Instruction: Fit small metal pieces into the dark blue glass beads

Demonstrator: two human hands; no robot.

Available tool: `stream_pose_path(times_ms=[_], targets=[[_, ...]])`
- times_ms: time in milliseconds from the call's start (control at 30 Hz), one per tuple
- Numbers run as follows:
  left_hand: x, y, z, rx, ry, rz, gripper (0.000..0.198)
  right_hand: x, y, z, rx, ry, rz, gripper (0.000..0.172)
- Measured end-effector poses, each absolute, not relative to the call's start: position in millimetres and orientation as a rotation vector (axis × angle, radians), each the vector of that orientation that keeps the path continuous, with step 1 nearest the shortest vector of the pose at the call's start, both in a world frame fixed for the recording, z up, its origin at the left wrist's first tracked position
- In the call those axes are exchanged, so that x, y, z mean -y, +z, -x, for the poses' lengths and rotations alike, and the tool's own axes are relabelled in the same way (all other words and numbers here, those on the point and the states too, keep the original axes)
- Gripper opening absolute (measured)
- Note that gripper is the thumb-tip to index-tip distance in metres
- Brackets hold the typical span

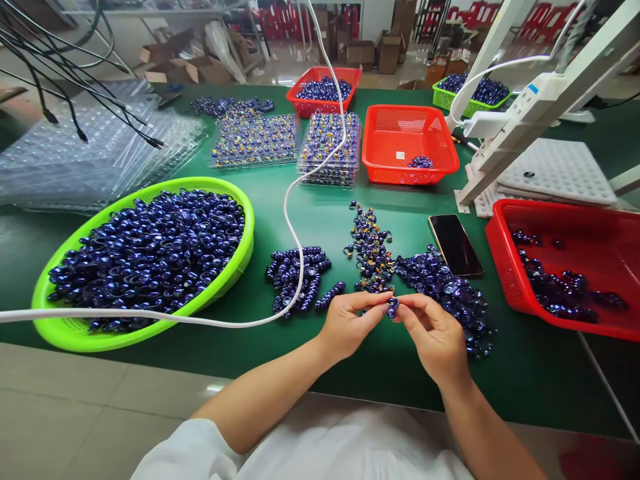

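Between the fingertips of both hands is a small shiny dark blue piece [393, 307]. My left hand [350, 320] pinches it from the left, and my right hand [437, 333] pinches it from the right. Just beyond my fingers lies a pile of blue pieces with gold parts [371, 247]. A heap of plain dark blue pieces [450, 287] spreads beside my right hand. To the left of my left hand sit stacked rows of blue pieces [295, 273], with one short row [331, 295] apart from them.
A green basket [245, 247] full of blue pieces stands left, crossed by a white cable [295, 227]. Right are a phone [455, 245] and a red basket [510, 267]. Filled clear trays [329, 147], another red basket [411, 127] and a white post [550, 100] stand farther back.
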State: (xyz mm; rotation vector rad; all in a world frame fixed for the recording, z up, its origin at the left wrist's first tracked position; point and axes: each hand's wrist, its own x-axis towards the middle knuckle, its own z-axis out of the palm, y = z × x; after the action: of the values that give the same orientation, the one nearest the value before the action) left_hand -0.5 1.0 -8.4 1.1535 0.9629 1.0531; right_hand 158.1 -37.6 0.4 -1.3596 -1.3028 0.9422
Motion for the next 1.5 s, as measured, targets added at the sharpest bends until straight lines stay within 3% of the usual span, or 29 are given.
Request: stream_pose_path(times_ms=[400, 867, 1133, 1300, 1500], targets=[[-2, -5, 3, -0.739, 1.299, -1.610, 0.024, 39, 5, -158, 1.183, 1.026, 1.408, 0.015], [1, -4, 5, -0.819, 1.263, -1.795, 0.018, 38, -1, -159, 1.205, 1.260, 1.311, 0.022], [-3, -4, 5, -0.895, 1.069, -1.734, 0.024, 37, 1, -164, 1.441, 0.917, 1.445, 0.019], [-3, -1, 6, -0.930, 1.202, -1.890, 0.033, 34, -3, -167, 1.710, 0.408, 1.421, 0.017], [-1, -2, 1, -1.003, 1.080, -1.647, 0.011, 32, -7, -165, 1.888, 0.137, 1.327, 0.024]])
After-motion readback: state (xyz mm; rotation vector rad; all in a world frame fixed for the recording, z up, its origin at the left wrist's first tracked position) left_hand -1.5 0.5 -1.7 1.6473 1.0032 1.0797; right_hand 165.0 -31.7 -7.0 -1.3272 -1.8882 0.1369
